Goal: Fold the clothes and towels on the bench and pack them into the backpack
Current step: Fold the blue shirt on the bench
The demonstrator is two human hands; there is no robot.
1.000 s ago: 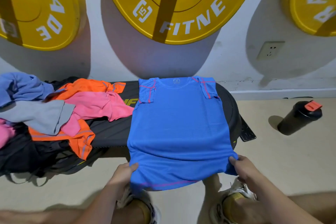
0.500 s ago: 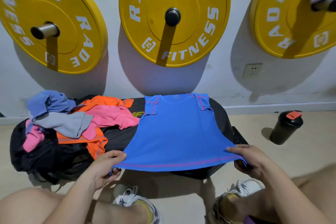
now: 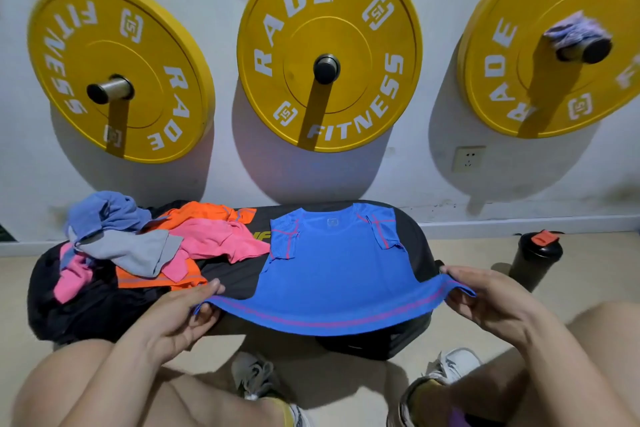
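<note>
The hem of the blue shirt (image 3: 332,274) is lifted higher than half a second ago: left hand (image 3: 183,314) pinches one corner, right hand (image 3: 491,302) the other, thumbs on top. Collar end stays flat on the bench (image 3: 414,243).

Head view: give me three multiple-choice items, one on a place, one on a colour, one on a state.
1. The black bottle stands: A) on the floor right of the bench; B) on the bench; C) on a shelf.
2. The held shirt is: A) orange; B) grey; C) blue.
3. Its hem is: A) flat; B) lifted by the left hand and right hand; C) rolled.
Answers: 1 A, it stands past the bench's end; 2 C, blue with pink seams; 3 B, fingers pinch both corners.
</note>
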